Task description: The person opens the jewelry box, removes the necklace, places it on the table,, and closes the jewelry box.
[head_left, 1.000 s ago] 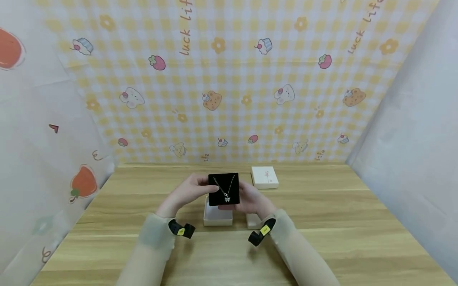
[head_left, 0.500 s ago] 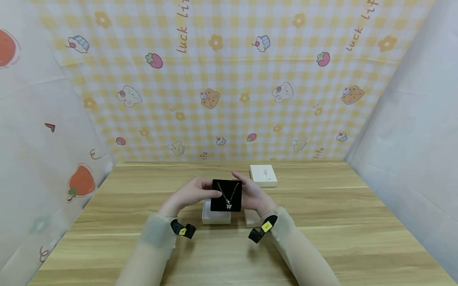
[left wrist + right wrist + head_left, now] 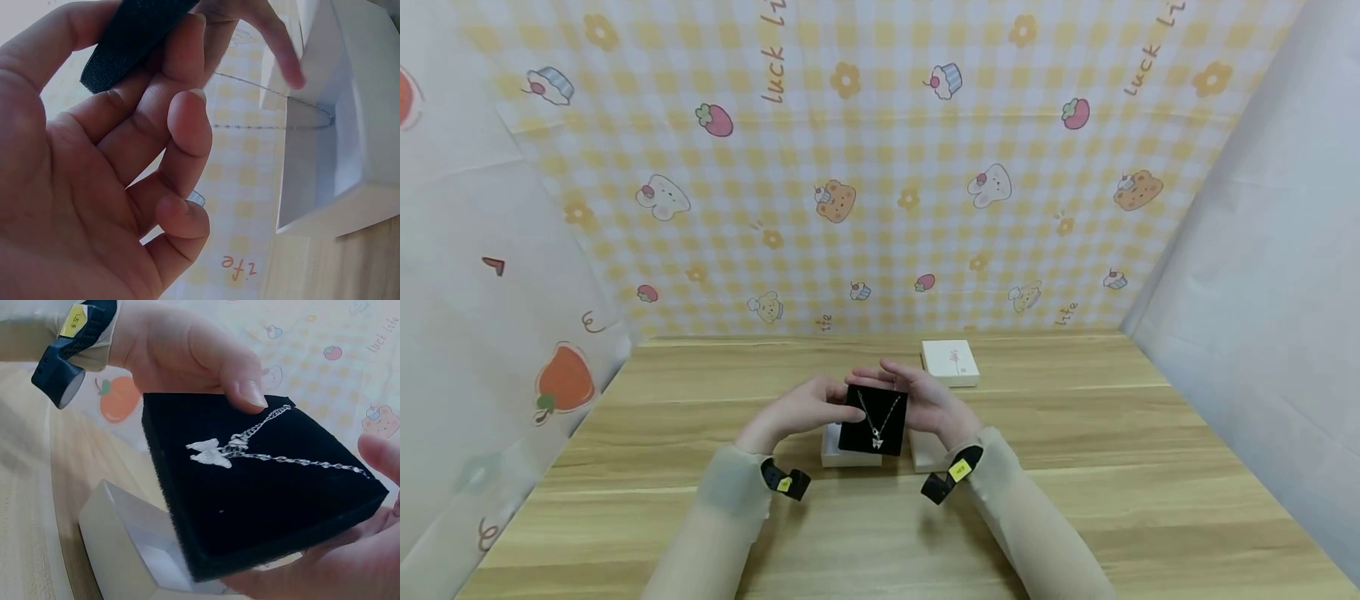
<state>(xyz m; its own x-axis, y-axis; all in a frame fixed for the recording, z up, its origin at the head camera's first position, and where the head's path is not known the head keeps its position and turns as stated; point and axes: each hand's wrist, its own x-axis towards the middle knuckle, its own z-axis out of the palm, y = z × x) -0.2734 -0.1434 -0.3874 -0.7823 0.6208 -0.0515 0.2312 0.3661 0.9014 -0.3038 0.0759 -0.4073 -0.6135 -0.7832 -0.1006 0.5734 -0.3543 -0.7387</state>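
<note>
A black foam jewellery pad [image 3: 857,440] carries a silver necklace [image 3: 300,462] with a butterfly pendant [image 3: 210,453]. My left hand [image 3: 808,408] pinches the pad by its left side, thumb on the front face. Against the right side rests my right hand [image 3: 936,404], its fingers stretched out behind the pad's top edge. In the left wrist view, a loop of the chain [image 3: 250,127] hangs free behind the pad, close to a right-hand finger [image 3: 281,50]. Below the pad stands an open white box [image 3: 850,459], partly covered by it.
A white box part [image 3: 928,452] lies on the wooden table [image 3: 1112,467] under my right hand. Farther back on the right is a white box [image 3: 950,362] with a pink print. A checked yellow cloth [image 3: 880,167] hangs behind the table.
The pad has sunk a little and tilted, covering more of the open box. My right hand's fingers have gone from the pad's lower edge to behind its top edge.
</note>
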